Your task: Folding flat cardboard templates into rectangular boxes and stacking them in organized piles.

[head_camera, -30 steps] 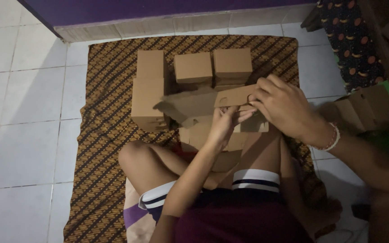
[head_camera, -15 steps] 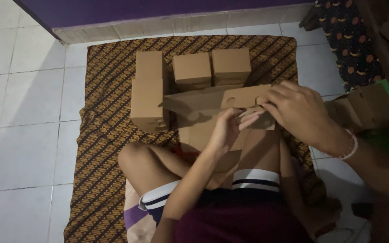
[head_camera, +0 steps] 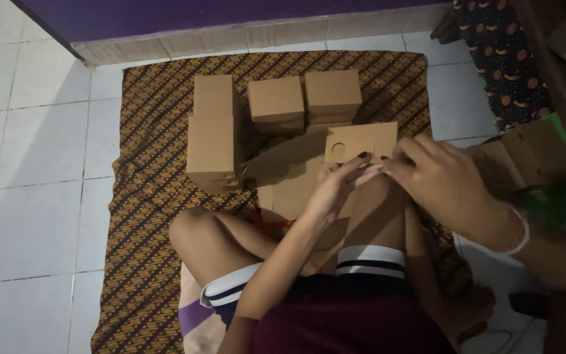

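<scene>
From the head camera, you are sitting cross-legged on a brown patterned mat [head_camera: 152,216] spread over a white tiled floor [head_camera: 27,164], looking down past your knees. Your left hand [head_camera: 337,189] is reaching up from your lap, its fingers curling closed around the lower edge of a flat cardboard box blank [head_camera: 360,140] that has a round hole cut near its left end. Your right hand [head_camera: 441,185] is coming in from the right, a pale bracelet [head_camera: 519,231] showing at its wrist, and its fingers are pinching the same blank at its lower right edge. Between the two hands the blank is being held just above your knees, near the middle of the mat and slightly toward its right edge.

Beyond the blank, toward the mat's far edge, two folded cardboard boxes [head_camera: 304,98] are standing side by side, touching each other. To their left, a taller stack of folded boxes [head_camera: 212,134] is lying lengthwise, reaching toward the mat's left half. More flat cardboard sheets [head_camera: 289,183] are lying under the blank, in front of your legs. Off the mat's right edge, further cardboard pieces [head_camera: 525,154] are leaning near a dark fabric with orange spots [head_camera: 502,59].
</scene>
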